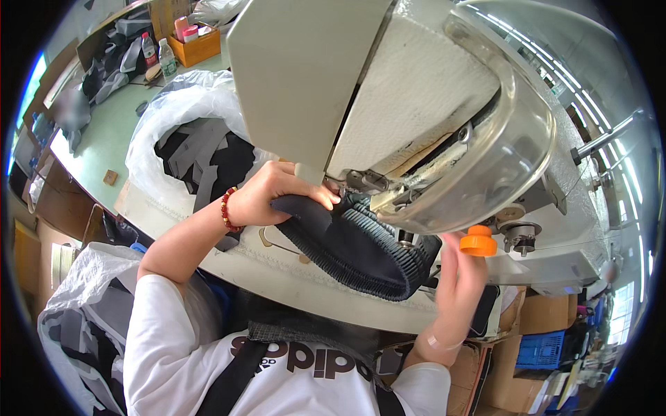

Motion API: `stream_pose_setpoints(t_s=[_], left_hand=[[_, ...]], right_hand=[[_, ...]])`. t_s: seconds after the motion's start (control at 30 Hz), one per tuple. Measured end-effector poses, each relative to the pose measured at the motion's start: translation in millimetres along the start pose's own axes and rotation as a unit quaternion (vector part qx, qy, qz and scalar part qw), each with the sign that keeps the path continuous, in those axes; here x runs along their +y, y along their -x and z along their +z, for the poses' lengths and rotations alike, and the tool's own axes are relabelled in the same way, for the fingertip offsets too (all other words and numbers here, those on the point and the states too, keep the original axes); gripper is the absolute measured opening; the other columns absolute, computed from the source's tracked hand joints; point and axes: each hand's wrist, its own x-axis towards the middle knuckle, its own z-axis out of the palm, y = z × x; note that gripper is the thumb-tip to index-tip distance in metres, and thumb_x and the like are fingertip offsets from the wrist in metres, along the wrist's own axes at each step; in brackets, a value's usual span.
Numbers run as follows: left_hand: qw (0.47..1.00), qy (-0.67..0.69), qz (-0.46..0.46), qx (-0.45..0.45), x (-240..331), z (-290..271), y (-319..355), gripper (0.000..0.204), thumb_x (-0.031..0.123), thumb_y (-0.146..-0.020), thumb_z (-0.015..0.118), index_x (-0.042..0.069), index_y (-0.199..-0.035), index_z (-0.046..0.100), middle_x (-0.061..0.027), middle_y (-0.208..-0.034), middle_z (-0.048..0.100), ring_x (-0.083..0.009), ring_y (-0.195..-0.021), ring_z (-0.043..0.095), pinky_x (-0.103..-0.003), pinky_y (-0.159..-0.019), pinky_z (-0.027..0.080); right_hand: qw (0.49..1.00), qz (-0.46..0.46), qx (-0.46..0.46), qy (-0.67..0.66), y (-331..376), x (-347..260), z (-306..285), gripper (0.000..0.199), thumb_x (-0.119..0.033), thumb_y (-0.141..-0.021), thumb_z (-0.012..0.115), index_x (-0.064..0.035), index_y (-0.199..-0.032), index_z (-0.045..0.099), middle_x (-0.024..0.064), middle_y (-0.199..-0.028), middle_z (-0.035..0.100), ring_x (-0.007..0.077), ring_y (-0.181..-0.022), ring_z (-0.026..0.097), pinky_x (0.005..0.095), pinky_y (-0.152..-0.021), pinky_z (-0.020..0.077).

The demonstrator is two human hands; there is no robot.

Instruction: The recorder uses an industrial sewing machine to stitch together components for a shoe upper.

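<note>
A dark, oval fabric piece with a gathered, ribbed edge lies under the head of a white sewing machine. My left hand is closed on its upper left part, thumb and fingers pinching the cloth close to the presser foot. A red beaded bracelet circles that wrist. On the other side my right hand is raised beside the fabric's right end. Its fingers are blurred and partly hidden by an orange knob, so their grip cannot be made out. A clear plastic guard covers part of the machine head.
Left of the machine, a white plastic bag holds dark and grey cloth pieces. Bottles and an orange-brown box stand on the green table. Another bag hangs at lower left. Cardboard boxes and a blue crate sit at lower right.
</note>
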Motion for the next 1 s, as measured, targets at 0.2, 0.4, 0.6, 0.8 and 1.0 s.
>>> stream_pose_setpoints(t_s=[0.2,0.4,0.6,0.8,1.0], left_hand=[[0.994,-0.098,-0.006,0.056,15,25,4,0.046,-0.015,-0.069,0.066,0.003,-0.11,0.078,-0.0136,-0.115,0.078,-0.0326,-0.115,0.073,-0.041,-0.1,0.057],[0.982,-0.134,-0.027,0.13,21,49,8,0.033,-0.014,-0.084,0.07,0.003,-0.112,0.078,-0.0136,-0.112,0.079,-0.0287,-0.104,0.075,-0.036,-0.091,0.058],[0.986,-0.038,-0.033,0.159,3,44,10,0.023,-0.013,-0.093,0.066,-0.003,-0.111,0.077,-0.0139,-0.108,0.08,-0.0216,-0.095,0.075,-0.031,-0.084,0.058],[0.976,0.109,-0.135,0.132,-8,34,17,0.015,-0.006,-0.101,0.059,-0.006,-0.113,0.069,-0.0175,-0.12,0.074,-0.0306,-0.115,0.072,-0.043,-0.099,0.059],[0.989,-0.128,0.06,-0.043,-4,7,4,0.042,0.003,-0.069,0.081,0.003,-0.11,0.074,-0.0153,-0.117,0.077,-0.0358,-0.119,0.071,-0.043,-0.1,0.058]], right_hand=[[0.946,-0.305,-0.048,0.098,43,-77,51,0.036,-0.025,-0.097,0.068,-0.0064,-0.128,0.069,0.0181,-0.13,0.067,0.0356,-0.119,0.067,0.0617,-0.11,0.0422],[0.961,-0.26,-0.026,0.091,-33,-7,67,0.035,-0.009,-0.086,0.07,-0.0116,-0.121,0.07,0.0046,-0.101,0.068,0.0241,-0.089,0.068,0.0469,-0.084,0.0494],[0.933,-0.334,-0.037,0.126,-11,-30,78,0.028,-0.012,-0.081,0.072,-0.0103,-0.11,0.074,0.0126,-0.13,0.072,0.0229,-0.102,0.074,0.0323,-0.071,0.0516],[0.947,-0.298,0.01,0.117,-9,-42,82,0.016,-0.01,-0.078,0.076,-0.0072,-0.094,0.073,0.0151,-0.125,0.074,0.0228,-0.099,0.075,0.0295,-0.067,0.0534],[0.952,-0.288,-0.018,0.1,-8,-47,81,0.017,-0.009,-0.077,0.075,-0.0047,-0.093,0.072,0.0199,-0.118,0.074,0.0279,-0.101,0.076,0.0311,-0.067,0.0559]])
